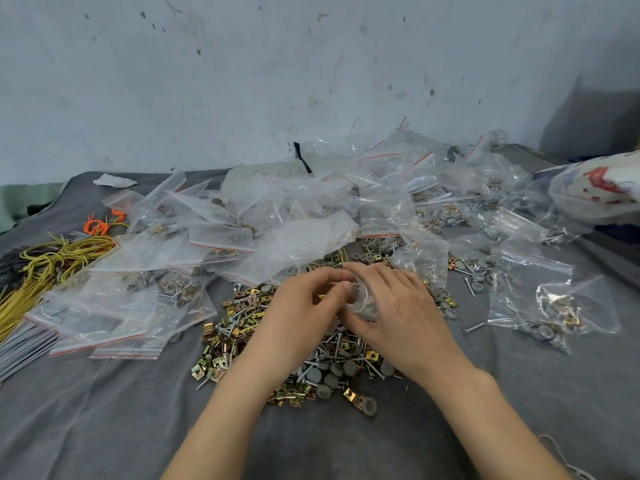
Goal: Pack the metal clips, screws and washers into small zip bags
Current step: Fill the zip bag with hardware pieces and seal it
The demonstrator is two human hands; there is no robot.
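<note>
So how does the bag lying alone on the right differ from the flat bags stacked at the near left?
The right bag holds clips, screws and grey washers; the left bags look empty. The right bag is crumpled and bulging, while the left bags lie flat. The right bag lies by itself; the left bags overlap one another. Both are clear plastic zip bags.

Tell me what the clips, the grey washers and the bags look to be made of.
Clips: plated metal, by their shiny yellow-gold glint. Washers: probably rubber or plastic; dull grey, no shine. Bags: thin clear plastic film, glossy and creased, with a red strip at the top.
</note>
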